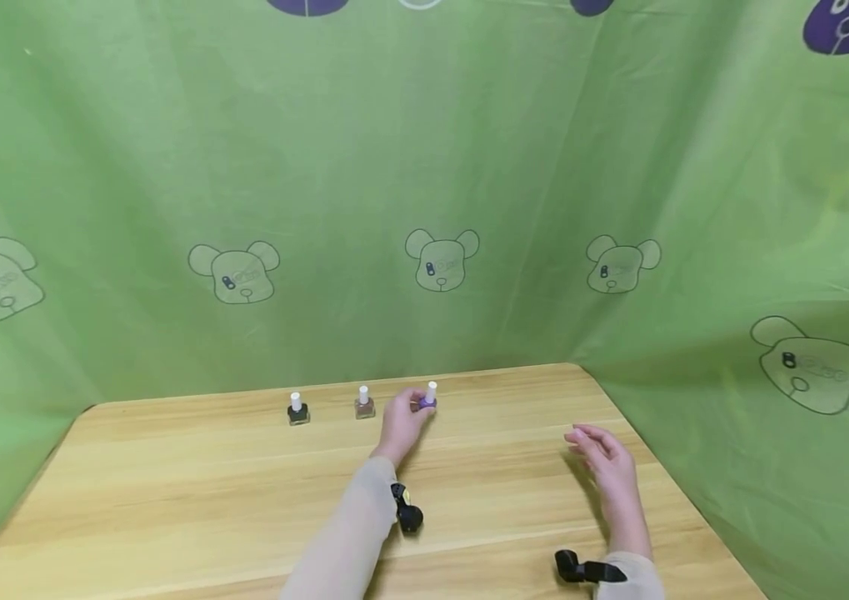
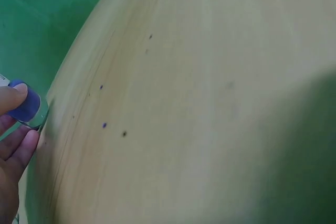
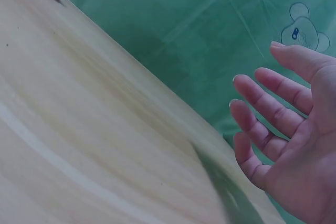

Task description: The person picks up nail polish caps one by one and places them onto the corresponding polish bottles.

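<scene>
A purple nail polish bottle [image 1: 427, 402] with a white cap stands near the table's back edge, pinched between the thumb and fingers of my left hand [image 1: 401, 424]. In the left wrist view the thumb lies against the purple glass of the bottle [image 2: 27, 104]. To its left, a brownish nail polish bottle [image 1: 364, 407] and a black nail polish bottle [image 1: 298, 412] stand upright, both white-capped. My right hand [image 1: 607, 467] hovers over the table's right side, fingers apart and loosely bent, holding nothing, as the right hand [image 3: 294, 124] in the right wrist view confirms.
The wooden table [image 1: 192, 492] carries a few small dark specks, seen in the left wrist view. A green curtain [image 1: 349, 200] printed with bear heads hangs behind and along both sides. Black wrist cameras sit on both sleeves.
</scene>
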A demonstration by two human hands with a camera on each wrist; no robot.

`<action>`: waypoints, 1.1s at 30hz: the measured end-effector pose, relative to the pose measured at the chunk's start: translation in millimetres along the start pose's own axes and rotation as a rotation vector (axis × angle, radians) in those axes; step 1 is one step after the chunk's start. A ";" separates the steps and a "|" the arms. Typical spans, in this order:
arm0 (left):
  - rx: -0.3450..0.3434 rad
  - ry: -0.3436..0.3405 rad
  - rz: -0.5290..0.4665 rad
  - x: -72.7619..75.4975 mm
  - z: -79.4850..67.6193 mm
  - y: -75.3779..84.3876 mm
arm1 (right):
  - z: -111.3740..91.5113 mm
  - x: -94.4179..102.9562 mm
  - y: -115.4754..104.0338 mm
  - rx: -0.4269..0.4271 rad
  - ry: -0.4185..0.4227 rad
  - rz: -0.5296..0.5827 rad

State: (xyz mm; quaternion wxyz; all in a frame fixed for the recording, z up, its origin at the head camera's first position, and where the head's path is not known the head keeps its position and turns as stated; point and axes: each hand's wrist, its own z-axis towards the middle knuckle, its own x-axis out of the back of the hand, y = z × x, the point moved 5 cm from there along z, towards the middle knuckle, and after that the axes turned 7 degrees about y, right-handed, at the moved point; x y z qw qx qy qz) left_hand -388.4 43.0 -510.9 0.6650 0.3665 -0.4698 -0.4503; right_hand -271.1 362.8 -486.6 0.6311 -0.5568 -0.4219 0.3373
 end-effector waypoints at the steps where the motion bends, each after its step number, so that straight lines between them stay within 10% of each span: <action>1: 0.007 0.001 -0.005 0.7 0.7 -1.0 | 0.3 0.6 1.8 -0.007 0.004 0.002; 33: 0.039 -0.006 0.006 22.5 -6.3 5.1 | -2.2 -21.3 -7.6 -0.007 -0.063 0.002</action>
